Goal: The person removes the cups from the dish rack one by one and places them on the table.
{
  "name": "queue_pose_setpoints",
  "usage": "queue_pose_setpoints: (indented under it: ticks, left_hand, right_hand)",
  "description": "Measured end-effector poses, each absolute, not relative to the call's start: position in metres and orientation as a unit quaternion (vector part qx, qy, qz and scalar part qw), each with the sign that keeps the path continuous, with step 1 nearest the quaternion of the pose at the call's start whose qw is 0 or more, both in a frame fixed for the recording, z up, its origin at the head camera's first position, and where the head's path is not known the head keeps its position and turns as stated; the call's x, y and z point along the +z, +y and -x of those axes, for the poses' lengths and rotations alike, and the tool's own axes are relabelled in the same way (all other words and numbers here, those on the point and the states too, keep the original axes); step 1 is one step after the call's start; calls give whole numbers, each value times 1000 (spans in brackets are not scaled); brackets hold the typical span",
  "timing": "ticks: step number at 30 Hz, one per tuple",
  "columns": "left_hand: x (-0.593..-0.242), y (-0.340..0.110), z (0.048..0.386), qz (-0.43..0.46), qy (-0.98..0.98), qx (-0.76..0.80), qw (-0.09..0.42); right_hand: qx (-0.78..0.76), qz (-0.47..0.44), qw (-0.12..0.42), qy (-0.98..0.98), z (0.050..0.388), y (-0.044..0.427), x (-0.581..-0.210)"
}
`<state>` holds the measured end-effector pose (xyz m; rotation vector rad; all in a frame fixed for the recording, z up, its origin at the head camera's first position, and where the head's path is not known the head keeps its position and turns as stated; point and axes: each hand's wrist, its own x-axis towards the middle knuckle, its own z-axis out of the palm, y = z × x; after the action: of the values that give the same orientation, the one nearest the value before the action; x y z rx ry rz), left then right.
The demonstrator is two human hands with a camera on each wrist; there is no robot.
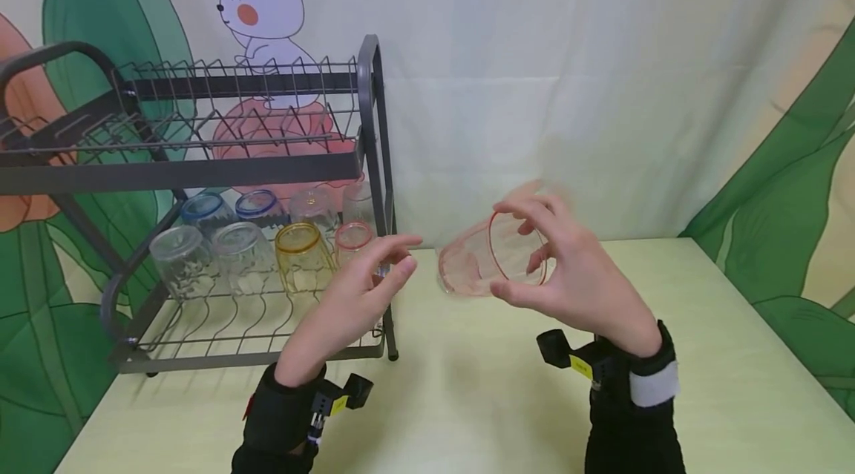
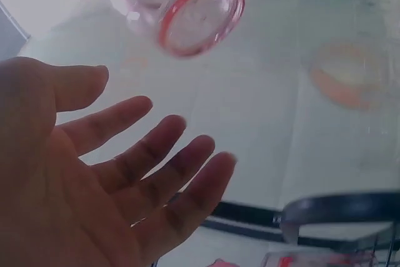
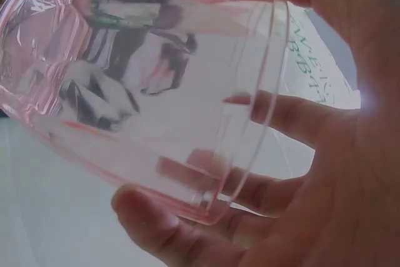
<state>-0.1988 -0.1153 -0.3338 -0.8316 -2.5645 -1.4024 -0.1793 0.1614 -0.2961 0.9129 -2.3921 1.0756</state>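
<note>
My right hand [image 1: 577, 277] grips a clear pink glass [image 1: 467, 259] by its rim, the glass lying sideways in the air with its base toward the left. In the right wrist view the thumb and fingers stand around the mouth of the glass [image 3: 144, 85]. My left hand [image 1: 357, 296] is raised in front of the rack's right end, holding nothing, its fingers relaxed and apart from the glass. In the left wrist view the palm and spread fingers of the left hand [image 2: 137, 173] show below the pink glass [image 2: 203, 17].
A dark two-tier rack [image 1: 180, 173] stands at the left. Its lower tier holds several upside-down glasses, among them a yellow one [image 1: 303, 259] and a pink-rimmed one [image 1: 352, 238] beside my left hand. The pale table [image 1: 467, 400] meets a printed curtain [image 1: 601, 88] behind.
</note>
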Motion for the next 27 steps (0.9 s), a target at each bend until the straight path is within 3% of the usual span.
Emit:
queue_pose_setpoints:
  ticks: [6,14,27]
  left_hand:
    - [-337,-125,204,220,-850,-466,114]
    - [-349,-124,212,132,-882,-364,267]
    - [-364,-134,227,96,-917,-269,278]
  right_hand:
    - [375,-256,194,-870,183,185,-298]
    - [346,-139,221,-901,180,227,-299]
    - [321,0,224,-920,183,296,-314]
